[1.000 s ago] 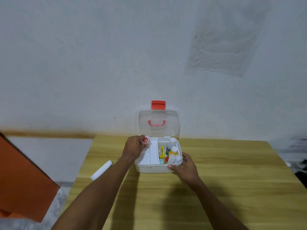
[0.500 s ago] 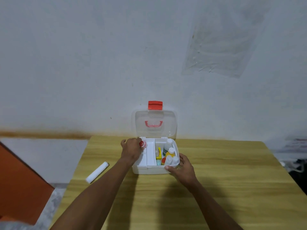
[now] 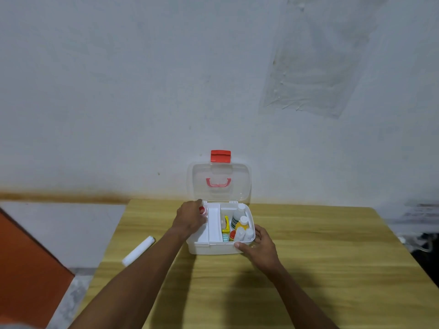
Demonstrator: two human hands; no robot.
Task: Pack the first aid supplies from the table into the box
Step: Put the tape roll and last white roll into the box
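1. At the box's (image 3: pixel 213 248) left rim, the left hand (image 3: pixel 190 218) pinches a red-capped vial (image 3: pixel 202 210) over the left compartment.
2. Right of that grip, bottles (image 3: pixel 242 224) already fill the right compartment. The right hand (image 3: pixel 259 245) clasps the front right corner.
3. Left of the grip, well apart, a white roll (image 3: pixel 138 251) lies near the table's (image 3: pixel 308 245) left edge, seemingly left to pack.
4. The upright lid (image 3: pixel 218 172) stands behind the grip, and bare tabletop lies nearer the person.

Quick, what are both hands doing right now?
Left hand: holds a small red-capped container over the box.
Right hand: grips the box at its front right corner.
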